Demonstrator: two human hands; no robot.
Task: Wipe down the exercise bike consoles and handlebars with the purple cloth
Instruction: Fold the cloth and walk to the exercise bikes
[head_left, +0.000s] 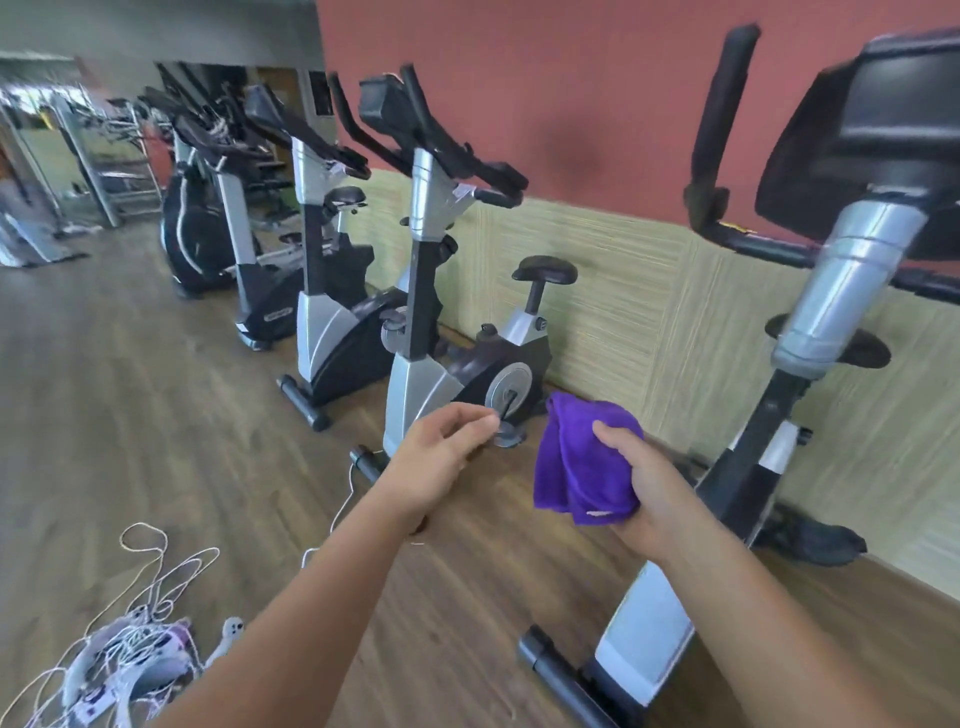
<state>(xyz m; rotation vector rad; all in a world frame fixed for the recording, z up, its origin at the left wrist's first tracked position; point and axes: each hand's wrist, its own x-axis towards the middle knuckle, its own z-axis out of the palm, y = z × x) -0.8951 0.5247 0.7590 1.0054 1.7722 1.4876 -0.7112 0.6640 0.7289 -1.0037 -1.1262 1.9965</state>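
Plush purple cloth (582, 462); wood-grain floor (130, 389); bike column (852, 280) of brushed silvery metal.

both arms reach forward; left hand (441, 457) loosely curled, right hand (641, 488) gripping

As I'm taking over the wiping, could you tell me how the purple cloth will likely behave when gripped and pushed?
The purple cloth is probably floppy: it droops in folds from the right hand. It seems light, as that hand alone bears it. Its plush surface likely bunches rather than slides when pushed.
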